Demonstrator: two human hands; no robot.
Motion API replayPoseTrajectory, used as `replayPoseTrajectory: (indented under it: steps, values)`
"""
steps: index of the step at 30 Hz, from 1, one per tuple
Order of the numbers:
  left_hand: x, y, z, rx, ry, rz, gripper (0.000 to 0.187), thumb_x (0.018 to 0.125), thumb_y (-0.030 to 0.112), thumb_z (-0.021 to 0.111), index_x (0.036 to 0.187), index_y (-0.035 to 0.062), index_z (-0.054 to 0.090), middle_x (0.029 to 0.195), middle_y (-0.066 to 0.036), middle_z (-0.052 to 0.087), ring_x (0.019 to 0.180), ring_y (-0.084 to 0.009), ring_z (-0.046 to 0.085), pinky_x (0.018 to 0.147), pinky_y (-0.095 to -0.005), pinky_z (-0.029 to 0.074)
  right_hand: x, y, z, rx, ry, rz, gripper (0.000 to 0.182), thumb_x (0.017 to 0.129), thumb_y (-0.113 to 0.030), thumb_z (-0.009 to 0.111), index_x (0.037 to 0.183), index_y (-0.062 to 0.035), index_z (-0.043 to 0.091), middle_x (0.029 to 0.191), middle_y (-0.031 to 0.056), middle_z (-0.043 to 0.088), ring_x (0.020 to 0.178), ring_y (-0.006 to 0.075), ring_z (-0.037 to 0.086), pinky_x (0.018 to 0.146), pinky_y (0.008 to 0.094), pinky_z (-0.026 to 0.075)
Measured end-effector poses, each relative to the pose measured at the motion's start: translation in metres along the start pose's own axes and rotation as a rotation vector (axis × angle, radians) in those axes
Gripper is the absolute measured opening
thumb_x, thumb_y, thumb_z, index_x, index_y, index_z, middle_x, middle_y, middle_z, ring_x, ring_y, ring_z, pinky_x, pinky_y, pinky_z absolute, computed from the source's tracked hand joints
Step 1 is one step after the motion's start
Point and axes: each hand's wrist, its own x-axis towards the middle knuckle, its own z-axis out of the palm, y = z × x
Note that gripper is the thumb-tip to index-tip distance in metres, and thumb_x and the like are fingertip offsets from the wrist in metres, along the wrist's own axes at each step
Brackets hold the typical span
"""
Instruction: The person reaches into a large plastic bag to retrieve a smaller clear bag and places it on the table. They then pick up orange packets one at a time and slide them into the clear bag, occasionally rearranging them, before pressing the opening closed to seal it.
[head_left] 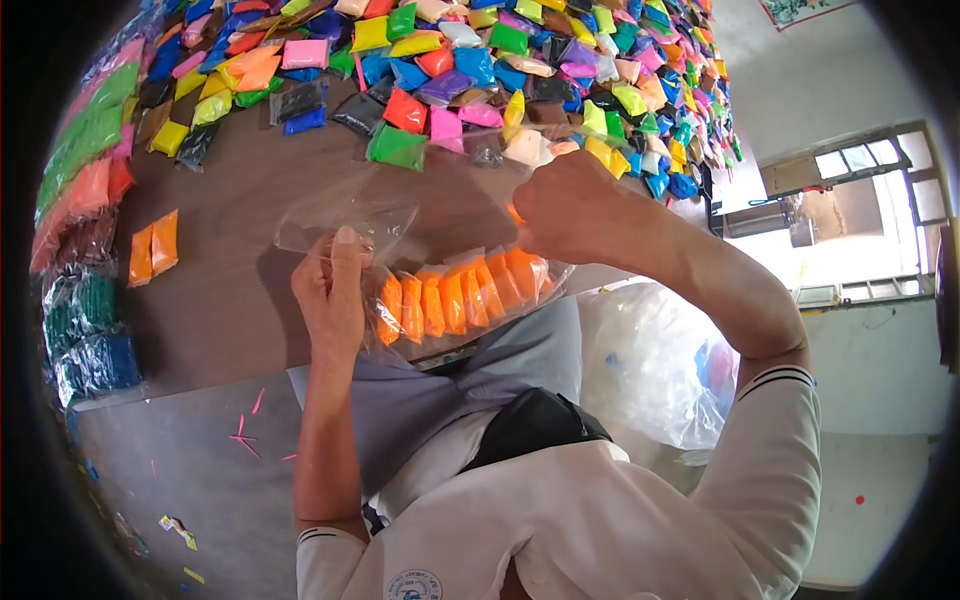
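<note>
A clear plastic bag [345, 222] lies along the table's near edge, its loose end spread to the left. Within it stands a row of several orange packets [452, 302], side by side. My left hand [335, 285] pinches the bag between thumb and fingers at the left end of the row. At the right end, my right hand [570, 205] is closed just above the row. Some orange of a packet [514, 213] shows at its fingers, which are mostly hidden behind the back of the hand.
A heap of small coloured packets [470, 65] covers the table's far side. Two orange packets [153, 247] lie at the left, beside stacked bags [92, 300] sorted by colour. A large clear sack [655, 365] stands to the right of my lap. Pink scraps [243, 437] litter the floor.
</note>
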Motion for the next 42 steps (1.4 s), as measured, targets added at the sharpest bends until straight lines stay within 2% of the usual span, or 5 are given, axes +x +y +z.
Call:
replayPoseTrajectory:
  steps: [15,18,24,27,42]
  values:
    - [-0.002,0.009,0.002,0.010,-0.017,-0.040,0.033,0.100,0.023,0.050,0.083,-0.0028,0.061,0.076,-0.001,0.056,0.072,-0.0082,0.048,0.068,-0.0238,0.040,0.022,0.019,0.031,0.421,-0.304,-0.092,0.037,0.086,-0.032,0.052,0.096,0.0029,0.058,0.097,0.0220,0.061,0.093,0.0369,0.060,0.080,0.0436,0.047]
    - [-0.002,0.012,0.002,0.021,-0.018,-0.053,0.033,0.100,0.023,0.050,0.082,-0.0023,0.059,0.076,-0.001,0.055,0.072,-0.0082,0.048,0.067,-0.0239,0.039,0.020,0.024,0.034,0.455,-0.221,-0.175,0.035,0.088,-0.032,0.052,0.096,0.0018,0.055,0.090,0.0184,0.059,0.089,0.0321,0.060,0.079,0.0409,0.047]
    - [-0.002,0.008,0.001,0.010,-0.032,-0.042,0.033,0.100,0.023,0.049,0.081,-0.0018,0.060,0.077,-0.002,0.057,0.073,-0.0088,0.049,0.067,-0.0243,0.039,0.021,0.035,0.022,0.935,-0.439,-0.017,0.030,0.089,-0.028,0.053,0.099,-0.0010,0.059,0.092,0.0054,0.061,0.088,0.0149,0.058,0.078,0.0312,0.047]
    - [-0.002,0.010,0.002,0.030,-0.023,-0.041,0.033,0.100,0.023,0.049,0.081,-0.0020,0.059,0.077,-0.002,0.057,0.073,-0.0088,0.048,0.067,-0.0243,0.039,0.024,0.039,0.025,1.099,-0.491,0.008,0.027,0.087,-0.026,0.055,0.100,-0.0024,0.061,0.091,0.0023,0.062,0.086,0.0124,0.059,0.077,0.0286,0.048]
    - [-0.001,0.006,0.002,0.028,0.013,-0.002,0.033,0.098,0.027,0.054,0.085,-0.0018,0.066,0.072,0.001,0.059,0.067,-0.0053,0.049,0.061,-0.0223,0.038,0.026,0.011,0.012,0.583,-0.709,-0.045,0.030,0.082,-0.029,0.056,0.084,0.0005,0.055,0.075,0.0040,0.051,0.070,0.0153,0.048,0.062,0.0350,0.042]
